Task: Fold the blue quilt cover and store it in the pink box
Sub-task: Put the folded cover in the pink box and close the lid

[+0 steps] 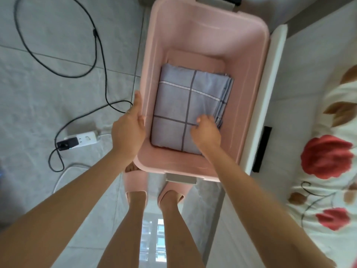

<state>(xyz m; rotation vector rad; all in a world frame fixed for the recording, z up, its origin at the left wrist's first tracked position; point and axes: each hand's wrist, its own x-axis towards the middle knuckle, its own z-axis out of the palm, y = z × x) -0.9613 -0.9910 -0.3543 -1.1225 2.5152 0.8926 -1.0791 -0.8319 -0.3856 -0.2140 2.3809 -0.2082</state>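
Note:
The blue quilt cover [179, 105], checked with dark and white lines, lies folded into a flat rectangle on the bottom of the pink box [249, 89]. The box stands open on the tiled floor right in front of my feet. My right hand [206, 130] is inside the box with curled fingers resting on the fold's near right corner; whether it pinches the cloth I cannot tell. My left hand [129, 128] lies against the box's left rim, fingers straight along the outside, thumb over the edge.
A black cable [100, 45] loops over the grey tiles at left and ends at a white power strip [81, 141]. A white bed frame [266, 105] with a flowered sheet [326, 155] runs along the right. My pink slippers [135, 182] stand under the box's near edge.

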